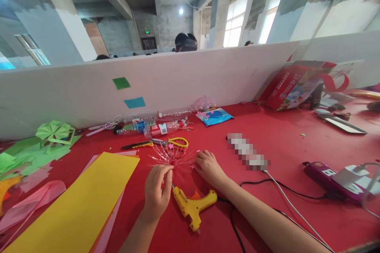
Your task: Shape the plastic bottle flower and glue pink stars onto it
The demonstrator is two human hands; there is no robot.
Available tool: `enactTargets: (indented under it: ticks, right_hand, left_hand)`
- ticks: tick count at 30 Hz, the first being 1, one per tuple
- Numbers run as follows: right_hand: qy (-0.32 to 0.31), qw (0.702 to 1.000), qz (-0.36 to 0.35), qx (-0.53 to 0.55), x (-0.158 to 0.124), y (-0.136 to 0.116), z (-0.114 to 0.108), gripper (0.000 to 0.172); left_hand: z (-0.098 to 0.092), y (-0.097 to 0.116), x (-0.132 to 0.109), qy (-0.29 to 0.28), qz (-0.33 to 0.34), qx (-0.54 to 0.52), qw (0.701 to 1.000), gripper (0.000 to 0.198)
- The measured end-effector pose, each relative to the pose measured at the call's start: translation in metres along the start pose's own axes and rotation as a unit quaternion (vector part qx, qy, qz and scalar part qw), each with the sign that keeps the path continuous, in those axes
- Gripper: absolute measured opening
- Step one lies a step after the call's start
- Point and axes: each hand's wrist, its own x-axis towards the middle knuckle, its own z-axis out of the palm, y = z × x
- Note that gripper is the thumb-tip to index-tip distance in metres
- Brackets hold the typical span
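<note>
A clear plastic bottle piece (172, 162), cut into thin strips that fan outward, sits on the red table in front of me. My left hand (158, 187) pinches its near edge between thumb and fingers. At the fan's right side, my right hand (210, 169) has its fingers curled down around a strip end, where a small pink star (192, 167) shows by the fingertips. Another pink star (171, 147) lies on the far strips. Between my wrists rests a yellow hot glue gun (192, 205), its nozzle pointing toward my left hand.
Beyond the fan lie scissors (178, 142), a utility knife (138, 145), plastic bottles (160, 129) and a blue packet (215, 116). Yellow paper (77, 201) covers the left front. Cables run past my right arm to a purple power strip (335, 182). A white partition (178, 75) stands behind.
</note>
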Motion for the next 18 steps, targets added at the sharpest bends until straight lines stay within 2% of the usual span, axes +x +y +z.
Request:
enactTargets:
  ticks: [5, 11, 15, 18]
  right_hand:
    - [0.006, 1.0, 0.001, 0.002, -0.002, -0.006, 0.001, 0.008]
    - [0.036, 0.999, 0.021, 0.035, -0.001, -0.004, 0.012, 0.008]
    - [0.09, 0.993, 0.018, 0.08, 0.001, 0.005, 0.008, 0.012]
    - [0.167, 0.979, 0.017, 0.113, -0.003, 0.008, -0.011, 0.015]
  left_hand:
    - [0.001, 0.002, -0.002, -0.012, 0.0, -0.01, 1.0, 0.017]
    - [0.003, 0.005, -0.004, -0.031, 0.005, -0.011, 0.999, 0.018]
    - [0.002, 0.008, -0.004, -0.035, 0.01, -0.014, 0.999, 0.019]
    - [0.0, 0.012, -0.003, -0.036, 0.014, -0.019, 0.999, 0.019]
